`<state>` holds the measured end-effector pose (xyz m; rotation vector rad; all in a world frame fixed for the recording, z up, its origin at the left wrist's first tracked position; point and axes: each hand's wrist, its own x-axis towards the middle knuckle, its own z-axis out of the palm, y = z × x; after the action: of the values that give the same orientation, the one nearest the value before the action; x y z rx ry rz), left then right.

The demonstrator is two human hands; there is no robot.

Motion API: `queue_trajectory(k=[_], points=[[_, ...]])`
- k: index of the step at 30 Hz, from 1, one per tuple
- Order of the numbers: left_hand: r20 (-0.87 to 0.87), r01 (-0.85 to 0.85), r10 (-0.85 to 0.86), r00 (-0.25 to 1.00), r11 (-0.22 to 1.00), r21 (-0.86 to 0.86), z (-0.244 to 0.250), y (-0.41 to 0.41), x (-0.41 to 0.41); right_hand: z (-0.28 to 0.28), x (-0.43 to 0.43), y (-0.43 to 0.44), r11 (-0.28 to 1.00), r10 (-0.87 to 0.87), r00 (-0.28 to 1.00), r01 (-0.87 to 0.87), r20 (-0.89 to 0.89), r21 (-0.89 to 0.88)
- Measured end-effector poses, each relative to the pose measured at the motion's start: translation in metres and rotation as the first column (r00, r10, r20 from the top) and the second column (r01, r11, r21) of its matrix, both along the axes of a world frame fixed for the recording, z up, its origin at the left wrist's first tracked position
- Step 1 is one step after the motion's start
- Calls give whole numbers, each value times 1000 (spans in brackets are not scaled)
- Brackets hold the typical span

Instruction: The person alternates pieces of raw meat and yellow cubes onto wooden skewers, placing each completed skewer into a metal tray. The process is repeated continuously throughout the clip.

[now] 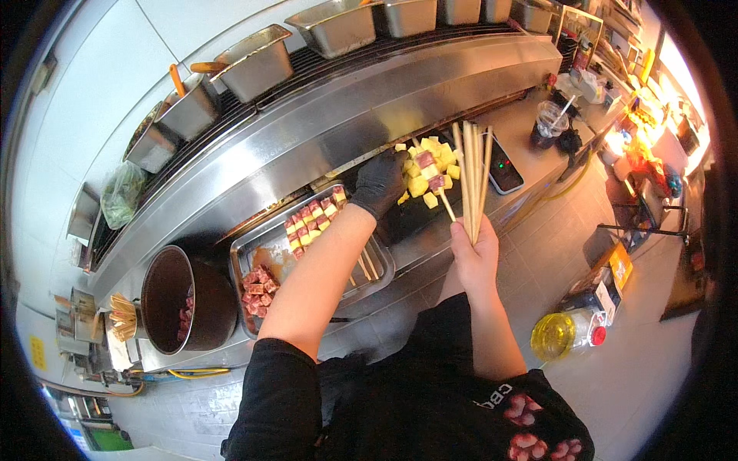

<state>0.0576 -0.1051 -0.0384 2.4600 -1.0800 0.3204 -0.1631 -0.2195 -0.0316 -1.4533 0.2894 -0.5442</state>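
Observation:
My right hand [477, 253], bare, grips a bundle of wooden skewer sticks [471, 173] that fan upward. It also holds one loaded skewer [428, 168], on which red meat cubes alternate with pale yellow cubes. Around and under that skewer lies a heap of yellow food cubes [417, 185] on a dark surface. My left hand [377, 181], in a black glove, reaches to the heap's left side; its fingertips are mostly hidden. Below my left forearm, a metal tray [387, 259] holds several loaded skewers [311, 222] and a pile of raw meat cubes [259, 291].
Left of the tray stands a dark pot [216, 305] with meat inside, beside a container of sticks [123, 317]. Metal pans [256, 63] line the back ledge. A black device [506, 173] and lidded drink cup [548, 124] sit right. An oil bottle [556, 337] is on the floor.

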Motion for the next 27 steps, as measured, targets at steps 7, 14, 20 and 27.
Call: queue_trajectory(k=[7, 14, 20, 27], points=[[-97, 39, -31, 995, 996, 86, 8, -8, 7, 9, -5, 1, 979, -135, 978, 107, -156, -174], [-454, -170, -97, 886, 842, -512, 31, 40, -31, 1, -4, 1, 969, -72, 995, 53, -69, -243], [-611, -511, -457, 647, 334, -792, 61, 129, -90, 10, -6, 24, 976, 74, 991, -96, -114, -196], [-490, -453, -192, 850, 207, -867, 49, 194, -132, 25, -17, 100, 847, 511, 860, -506, 12, 166]])
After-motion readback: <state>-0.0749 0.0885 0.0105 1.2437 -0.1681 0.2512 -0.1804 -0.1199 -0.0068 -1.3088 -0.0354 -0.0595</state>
